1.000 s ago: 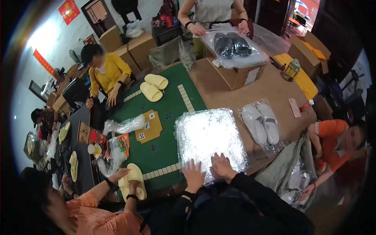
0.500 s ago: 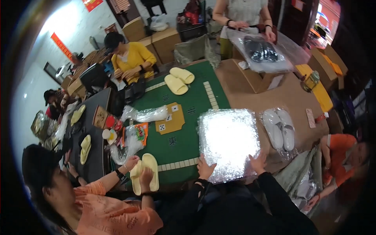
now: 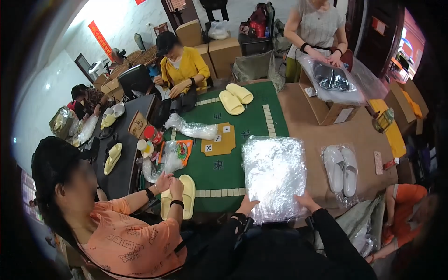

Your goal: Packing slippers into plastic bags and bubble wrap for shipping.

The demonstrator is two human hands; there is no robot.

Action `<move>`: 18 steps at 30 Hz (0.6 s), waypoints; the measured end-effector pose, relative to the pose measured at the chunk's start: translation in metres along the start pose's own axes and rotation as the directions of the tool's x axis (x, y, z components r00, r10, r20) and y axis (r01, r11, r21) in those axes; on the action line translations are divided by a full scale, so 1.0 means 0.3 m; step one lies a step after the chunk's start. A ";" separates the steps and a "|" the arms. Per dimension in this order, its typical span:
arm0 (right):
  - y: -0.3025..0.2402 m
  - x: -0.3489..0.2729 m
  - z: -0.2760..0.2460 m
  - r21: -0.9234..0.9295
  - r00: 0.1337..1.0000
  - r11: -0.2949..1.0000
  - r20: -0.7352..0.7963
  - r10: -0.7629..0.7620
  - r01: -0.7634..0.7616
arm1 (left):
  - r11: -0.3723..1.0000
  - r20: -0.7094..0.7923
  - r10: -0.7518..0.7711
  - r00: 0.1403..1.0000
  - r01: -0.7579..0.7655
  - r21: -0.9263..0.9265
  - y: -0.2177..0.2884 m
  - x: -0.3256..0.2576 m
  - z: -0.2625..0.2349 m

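Note:
Between my hands is a flat, shiny, silvery stack of what looks like clear plastic bags (image 3: 274, 175), reflecting the light strongly. My left hand (image 3: 247, 206) grips its lower left edge, thumb on top and fingers mostly hidden beneath. On the lower right edge my right hand (image 3: 307, 203) holds it the same way. The stack covers part of a green mat (image 3: 224, 173) and the brown tabletop (image 3: 317, 133). To its right, a pair of white slippers (image 3: 340, 170) lies on clear plastic.
A co-worker in orange (image 3: 130, 233) at my left handles pale yellow slippers (image 3: 187, 196). More yellow slippers (image 3: 235, 99) lie at the mat's far side. Across the table, a standing person bags dark slippers on a cardboard box (image 3: 333, 112). A pink phone (image 3: 378, 162) lies far right.
My hands have closed on the stack's lower edges, and its outline looks narrower. The whole view has shifted. The orange-clad co-worker's hands have come together above the yellow slippers.

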State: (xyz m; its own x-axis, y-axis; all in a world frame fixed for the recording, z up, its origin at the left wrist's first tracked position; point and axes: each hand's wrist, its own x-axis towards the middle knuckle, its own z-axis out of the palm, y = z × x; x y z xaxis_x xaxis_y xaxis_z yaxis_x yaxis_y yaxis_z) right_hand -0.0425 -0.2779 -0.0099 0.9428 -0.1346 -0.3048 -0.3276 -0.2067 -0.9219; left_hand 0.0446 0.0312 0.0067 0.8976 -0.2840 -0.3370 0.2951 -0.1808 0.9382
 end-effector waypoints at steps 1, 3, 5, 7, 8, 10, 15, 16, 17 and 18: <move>-0.024 0.005 0.002 0.004 1.000 1.000 0.006 -0.017 0.017 | 1.000 -0.012 0.013 1.000 -0.013 0.006 -0.045 -0.009 -0.019; -0.139 -0.013 -0.009 -0.589 0.944 0.741 -0.134 0.302 -0.321 | 0.982 0.030 -0.170 0.985 0.172 -0.081 -0.040 -0.034 -0.025; -0.297 -0.045 0.005 -0.666 0.954 0.695 -0.285 0.097 -0.270 | 0.979 -0.023 -0.177 0.984 0.174 -0.109 -0.049 -0.051 -0.006; -0.431 -0.078 -0.036 -0.731 0.900 0.630 -0.421 -0.114 -0.262 | 0.986 -0.105 -0.168 0.980 0.168 -0.011 -0.010 -0.076 0.049; -0.505 -0.082 -0.028 -0.534 0.946 0.845 -0.281 -0.160 -0.016 | 0.971 -0.155 -0.166 0.974 0.189 0.144 -0.051 -0.076 0.030; -0.727 -0.149 -0.026 -0.158 0.963 0.951 -0.003 -0.270 0.266 | 0.910 -0.263 -0.175 0.949 0.258 0.325 -0.096 -0.091 0.019; -1.268 -0.494 -0.119 0.262 0.718 0.811 0.377 -0.585 0.523 | 0.572 -0.382 0.076 0.921 0.274 0.774 0.133 -0.166 0.109; -1.329 -0.528 -0.123 0.428 0.612 0.732 0.405 -0.680 0.530 | 0.412 -0.302 0.221 0.927 0.192 0.891 0.163 -0.187 0.092; -1.377 -0.551 -0.124 0.574 0.507 0.638 0.397 -0.765 0.514 | 0.227 -0.174 0.342 0.923 0.099 0.969 0.197 -0.202 0.089; -1.415 -0.570 -0.130 0.709 0.397 0.501 0.328 -0.857 0.496 | 0.049 0.077 0.414 0.907 -0.106 0.993 0.247 -0.203 0.085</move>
State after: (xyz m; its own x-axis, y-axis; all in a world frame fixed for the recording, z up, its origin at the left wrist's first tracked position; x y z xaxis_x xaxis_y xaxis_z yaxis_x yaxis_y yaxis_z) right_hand -0.0672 -0.2048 0.4431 0.6751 0.4420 0.5907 0.3468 0.5166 -0.7829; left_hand 0.0034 0.0110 0.0948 0.9113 -0.4047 0.0763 -0.4061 -0.9138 0.0035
